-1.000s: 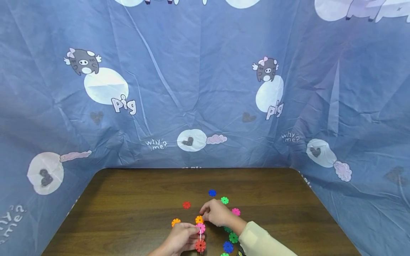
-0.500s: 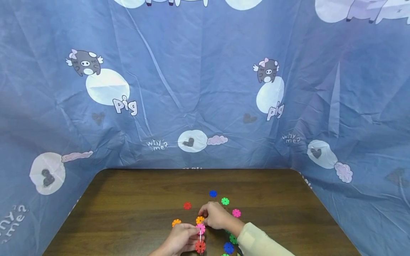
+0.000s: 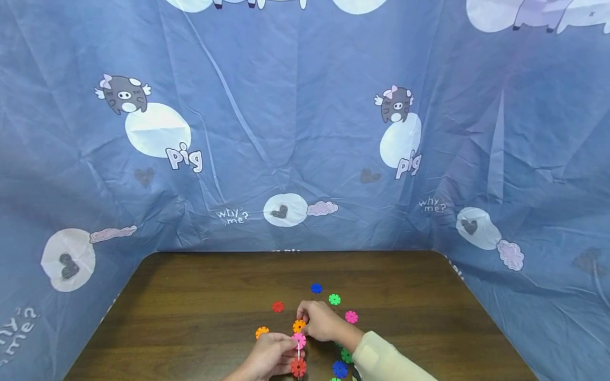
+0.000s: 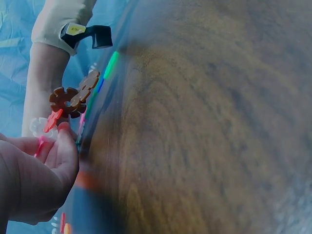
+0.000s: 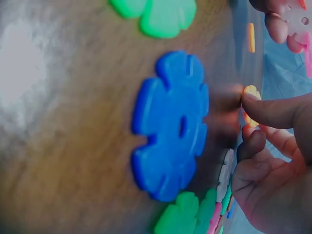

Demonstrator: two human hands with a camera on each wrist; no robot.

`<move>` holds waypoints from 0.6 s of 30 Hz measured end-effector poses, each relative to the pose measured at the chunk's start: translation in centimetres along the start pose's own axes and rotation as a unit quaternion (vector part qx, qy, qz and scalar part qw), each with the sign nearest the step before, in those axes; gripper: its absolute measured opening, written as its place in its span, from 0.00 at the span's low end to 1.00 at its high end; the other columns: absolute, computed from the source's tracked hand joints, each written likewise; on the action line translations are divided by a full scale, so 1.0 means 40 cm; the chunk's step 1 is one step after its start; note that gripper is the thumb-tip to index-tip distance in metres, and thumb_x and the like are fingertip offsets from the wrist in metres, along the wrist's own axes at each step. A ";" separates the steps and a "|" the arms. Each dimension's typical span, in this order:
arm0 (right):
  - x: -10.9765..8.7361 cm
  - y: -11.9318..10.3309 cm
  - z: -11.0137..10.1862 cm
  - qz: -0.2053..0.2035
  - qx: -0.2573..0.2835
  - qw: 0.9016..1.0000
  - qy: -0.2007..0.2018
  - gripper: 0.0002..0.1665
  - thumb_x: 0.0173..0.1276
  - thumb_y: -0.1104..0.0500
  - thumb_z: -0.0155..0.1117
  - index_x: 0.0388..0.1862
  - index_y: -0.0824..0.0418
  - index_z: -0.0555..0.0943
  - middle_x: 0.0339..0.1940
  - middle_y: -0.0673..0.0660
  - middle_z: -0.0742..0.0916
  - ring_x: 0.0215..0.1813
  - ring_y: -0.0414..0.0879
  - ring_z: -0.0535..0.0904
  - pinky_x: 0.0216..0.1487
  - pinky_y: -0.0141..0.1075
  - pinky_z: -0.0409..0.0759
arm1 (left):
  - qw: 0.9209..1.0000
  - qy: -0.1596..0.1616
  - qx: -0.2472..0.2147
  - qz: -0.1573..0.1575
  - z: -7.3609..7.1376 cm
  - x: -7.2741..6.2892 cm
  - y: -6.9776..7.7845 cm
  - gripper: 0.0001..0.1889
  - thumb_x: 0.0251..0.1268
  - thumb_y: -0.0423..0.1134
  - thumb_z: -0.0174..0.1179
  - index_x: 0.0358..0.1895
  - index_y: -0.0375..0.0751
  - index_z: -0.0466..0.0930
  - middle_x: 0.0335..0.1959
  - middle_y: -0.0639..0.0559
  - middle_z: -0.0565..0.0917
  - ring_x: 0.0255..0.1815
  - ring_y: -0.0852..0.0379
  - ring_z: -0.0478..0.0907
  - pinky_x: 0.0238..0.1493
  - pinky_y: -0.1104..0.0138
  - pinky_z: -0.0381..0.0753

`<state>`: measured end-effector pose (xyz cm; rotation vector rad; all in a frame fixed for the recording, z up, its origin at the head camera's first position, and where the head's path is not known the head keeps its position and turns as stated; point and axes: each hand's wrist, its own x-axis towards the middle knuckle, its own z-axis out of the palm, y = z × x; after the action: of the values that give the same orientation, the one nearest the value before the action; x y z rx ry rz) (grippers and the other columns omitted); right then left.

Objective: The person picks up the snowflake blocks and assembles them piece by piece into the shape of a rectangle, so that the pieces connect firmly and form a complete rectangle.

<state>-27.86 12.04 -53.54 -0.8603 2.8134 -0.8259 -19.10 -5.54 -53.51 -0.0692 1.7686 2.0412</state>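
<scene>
left hand (image 3: 269,353) pinches linked notched discs (image 3: 300,339) | right hand (image 3: 321,321) pinches thin orange petal-edged disc (image 3: 299,326) | table (image 3: 200,296) wood-grained

The left hand (image 3: 269,352) pinches a raised string of slotted plastic discs: a pink disc (image 3: 298,341), a white one (image 5: 298,20), a red one (image 3: 298,367) and two brown ones (image 4: 78,97), neighbours crossing at angles (the white shows only its thin edge from where the person looks). An orange disc (image 3: 299,326), toothed and loose, sits between the right hand's (image 3: 320,320) thumb and fingers, just apart from the pink.
</scene>
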 end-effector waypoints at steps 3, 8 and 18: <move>-0.002 0.002 0.000 0.001 0.028 1.000 0.009 0.19 0.50 0.72 0.78 0.31 0.55 0.78 0.24 0.45 0.77 0.27 0.34 0.70 0.30 0.28 0.72 | 1.000 0.003 -0.001 -0.006 -0.002 0.003 -0.001 0.08 0.71 0.34 0.59 0.42 0.30 0.82 0.32 0.44 0.89 0.25 0.62 0.83 0.28 0.71 0.84; -0.006 0.007 -0.002 0.011 0.082 0.996 0.015 0.15 0.54 0.73 0.74 0.30 0.56 0.80 0.23 0.44 0.79 0.26 0.34 0.72 0.28 0.28 0.74 | 1.000 -0.001 -0.004 0.004 -0.001 0.003 -0.004 0.07 0.70 0.33 0.59 0.41 0.30 0.82 0.32 0.44 0.88 0.25 0.61 0.83 0.28 0.70 0.85; -0.009 0.019 -0.012 0.020 0.234 0.972 0.001 0.08 0.59 0.77 0.65 0.32 0.66 0.84 0.22 0.53 0.83 0.24 0.40 0.76 0.23 0.28 0.75 | 1.000 -0.005 -0.005 0.023 0.000 0.004 -0.009 0.07 0.70 0.33 0.59 0.41 0.30 0.81 0.31 0.44 0.88 0.25 0.61 0.83 0.28 0.70 0.85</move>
<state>-28.06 12.97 -53.57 -0.7171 2.4559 -1.4018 -19.12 -5.46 -53.89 -0.0219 1.7702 2.0796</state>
